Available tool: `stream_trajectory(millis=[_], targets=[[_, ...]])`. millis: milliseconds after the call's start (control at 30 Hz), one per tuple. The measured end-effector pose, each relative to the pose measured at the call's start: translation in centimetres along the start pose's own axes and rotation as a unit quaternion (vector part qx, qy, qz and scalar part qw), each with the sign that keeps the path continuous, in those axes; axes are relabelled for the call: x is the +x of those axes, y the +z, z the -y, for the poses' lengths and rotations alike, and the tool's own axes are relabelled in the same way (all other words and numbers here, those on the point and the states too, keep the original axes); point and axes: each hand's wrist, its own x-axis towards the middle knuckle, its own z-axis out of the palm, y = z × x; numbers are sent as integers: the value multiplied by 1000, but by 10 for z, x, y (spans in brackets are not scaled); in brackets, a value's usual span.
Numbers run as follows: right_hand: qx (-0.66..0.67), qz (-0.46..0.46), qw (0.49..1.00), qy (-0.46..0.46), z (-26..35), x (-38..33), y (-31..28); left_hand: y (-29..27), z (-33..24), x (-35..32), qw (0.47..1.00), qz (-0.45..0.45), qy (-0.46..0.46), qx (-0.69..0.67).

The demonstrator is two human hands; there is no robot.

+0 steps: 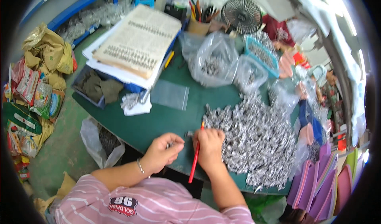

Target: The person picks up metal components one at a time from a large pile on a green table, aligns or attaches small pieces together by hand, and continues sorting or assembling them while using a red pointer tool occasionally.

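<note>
One striped shirt [166, 200] lies near; left hand [163, 151] pinches one visible metal piece [169, 145]; right hand [208, 146] clamps one red tool [194, 163].

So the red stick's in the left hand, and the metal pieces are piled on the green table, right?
Wrong hand: the head view shows the red stick in the right hand; the metal pieces are piled on the green table.
</note>
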Motion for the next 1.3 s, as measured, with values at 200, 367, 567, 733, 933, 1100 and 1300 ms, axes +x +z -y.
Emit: stream_trajectory(millis=[200,367,567,733,933,1100,1300], targets=[[155,-15,983,-102,7,0,-19,4,-4,6,993,-13,-27,118],[256,-48,965,-17,23,-12,-21,-1,1,1,992,-1,39,124],[624,-47,743,236,29,-36,-19,10,1,-7,935,-6,218,279],[615,-101,763,173,24,-50,-6,8,0,-11,939,25,205,275],[551,-197,799,137,35,-52,-10,10,1,-11,967,18,151,204],[516,-178,836,56,39,-49,-17,7,3,-12,997,72,-14,9],[410,-184,884,130,16,-55,-36,-52,-25,-48,990,74,59,-109]])
